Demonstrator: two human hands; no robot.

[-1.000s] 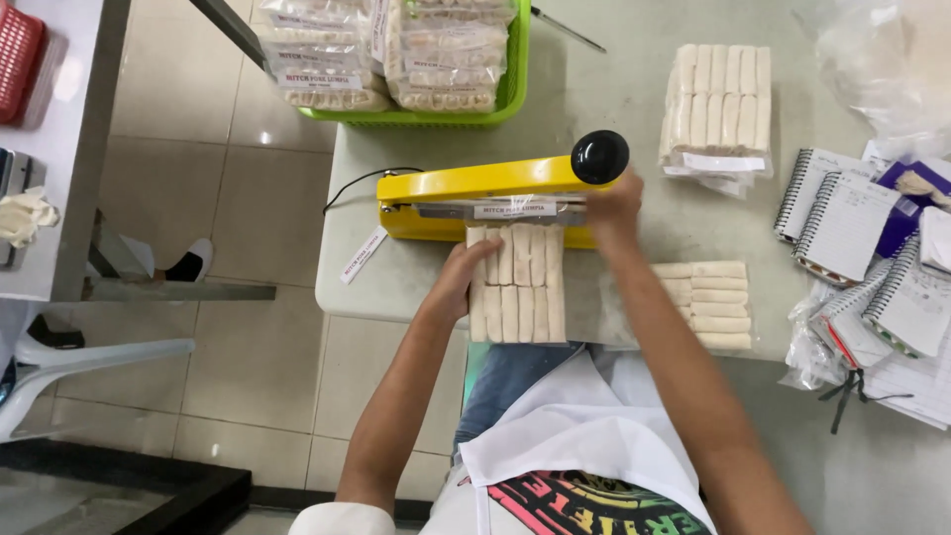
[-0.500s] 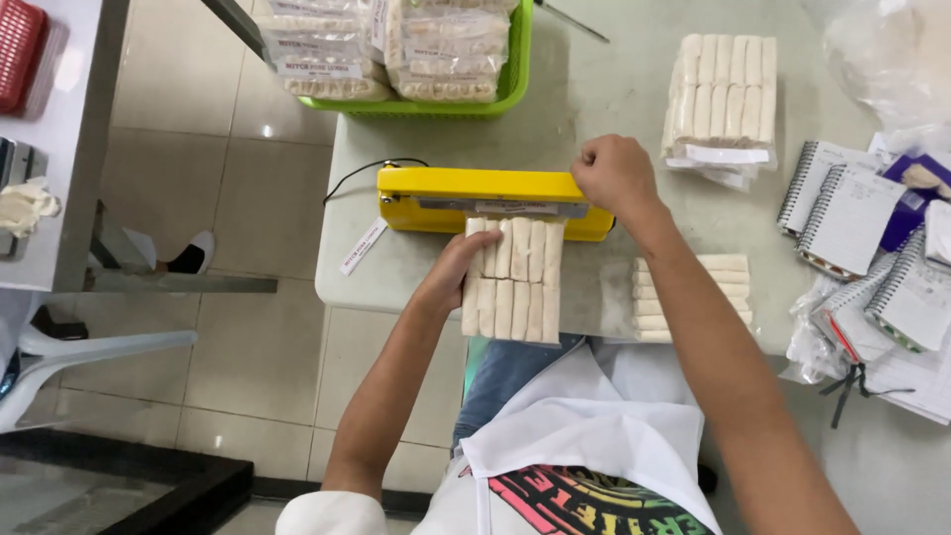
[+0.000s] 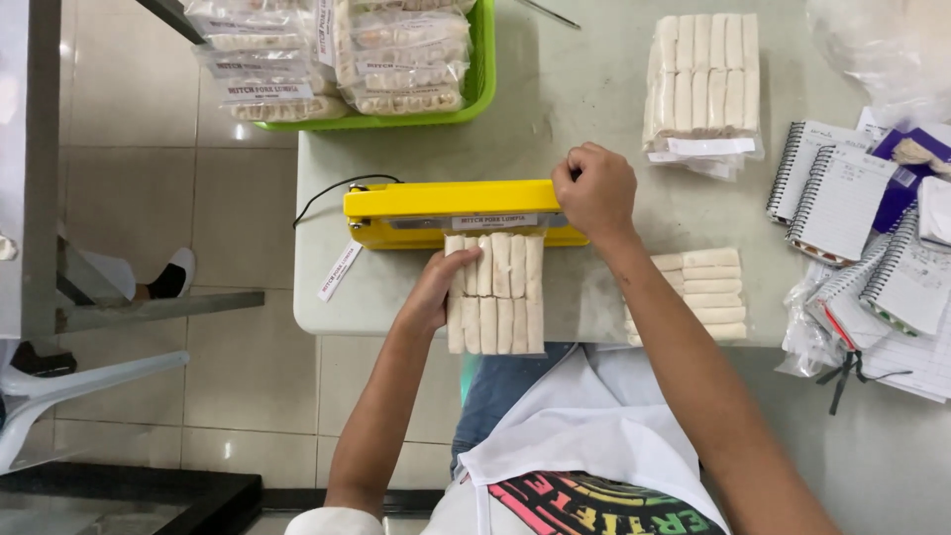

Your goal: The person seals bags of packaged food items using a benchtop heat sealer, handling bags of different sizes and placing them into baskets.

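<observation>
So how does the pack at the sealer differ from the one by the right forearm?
The pack at the sealer has its rolls running lengthwise away from the person, its top edge under the yellow sealer bar, and the left hand steadies it. The pack by the forearm has its rolls lying crosswise, free on the table, untouched. Both hold pale rolls in clear bags.

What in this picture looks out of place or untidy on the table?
A small white label strip lies loose and slanted on the table, left of the yellow sealer, near the edge. At the far right, spiral notebooks and papers overlap in a disorderly heap. The packs of rolls look neat.
</observation>
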